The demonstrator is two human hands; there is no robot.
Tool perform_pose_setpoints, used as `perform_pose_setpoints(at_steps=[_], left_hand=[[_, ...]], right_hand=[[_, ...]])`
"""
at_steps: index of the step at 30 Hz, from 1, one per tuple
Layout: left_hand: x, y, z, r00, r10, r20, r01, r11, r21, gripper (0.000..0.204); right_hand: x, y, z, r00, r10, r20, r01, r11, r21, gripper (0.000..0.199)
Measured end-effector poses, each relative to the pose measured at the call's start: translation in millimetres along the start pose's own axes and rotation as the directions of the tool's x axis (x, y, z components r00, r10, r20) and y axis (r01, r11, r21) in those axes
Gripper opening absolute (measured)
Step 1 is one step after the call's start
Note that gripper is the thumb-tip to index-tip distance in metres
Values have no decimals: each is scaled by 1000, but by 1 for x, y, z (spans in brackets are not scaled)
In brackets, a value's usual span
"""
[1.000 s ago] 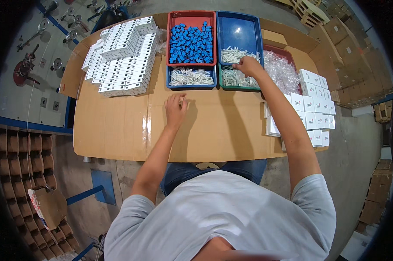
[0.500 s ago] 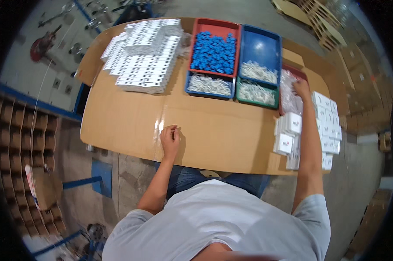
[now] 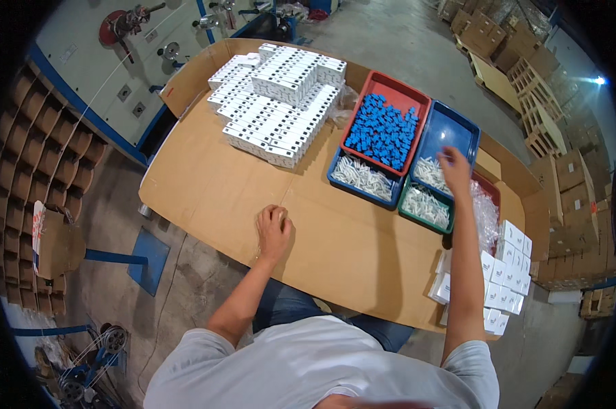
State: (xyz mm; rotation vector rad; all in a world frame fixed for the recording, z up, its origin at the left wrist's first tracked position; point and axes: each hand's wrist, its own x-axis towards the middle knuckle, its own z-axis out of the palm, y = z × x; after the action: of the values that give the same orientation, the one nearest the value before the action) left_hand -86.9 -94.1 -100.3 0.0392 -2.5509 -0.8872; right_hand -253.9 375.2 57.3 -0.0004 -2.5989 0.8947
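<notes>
My left hand (image 3: 274, 233) rests on the cardboard tabletop near its front edge, fingers loosely bent and a little apart, nothing in it. Over the blue tray (image 3: 458, 126) at the right is my right hand (image 3: 456, 170), its fingers curled in. Whatever they may hold is too small to make out. Small white pieces (image 3: 428, 170) lie in the near part of that tray, just beside the fingers. Close by are a green tray (image 3: 439, 228) of similar white pieces and a red tray with clear plastic bags (image 3: 484, 215), partly hidden by my right forearm.
White cartons (image 3: 277, 102) are stacked at the far left of the table. A red tray (image 3: 388, 83) of blue parts (image 3: 383, 133) overlaps a blue tray of white pieces (image 3: 362, 178). White square boxes (image 3: 505, 279) stand at the right edge. Wooden pallets (image 3: 533, 95) lie beyond.
My right hand has moved from the plastic bags leftward to the blue tray. My left hand has turned palm-down on the tabletop. The whole view has swung round.
</notes>
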Motion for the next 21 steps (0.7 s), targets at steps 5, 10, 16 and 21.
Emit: perform_pose_setpoints(at_steps=[5, 10, 16, 21], left_hand=[[4, -1, 7, 999, 41, -12, -40, 998, 45, 38], [8, -3, 4, 1000, -6, 6, 6, 999, 50, 38], [8, 1, -1, 998, -53, 43, 52, 999, 14, 39], [12, 3, -1, 998, -62, 32, 62, 998, 8, 41]], right_hand=[[36, -146, 123, 952, -223, 211, 236, 971, -39, 85], [101, -253, 224, 888, -260, 379, 308, 949, -69, 105], [173, -271, 310, 887, -217, 407, 331, 914, -234, 127], [202, -260, 339, 858, -185, 479, 350, 894, -281, 132]])
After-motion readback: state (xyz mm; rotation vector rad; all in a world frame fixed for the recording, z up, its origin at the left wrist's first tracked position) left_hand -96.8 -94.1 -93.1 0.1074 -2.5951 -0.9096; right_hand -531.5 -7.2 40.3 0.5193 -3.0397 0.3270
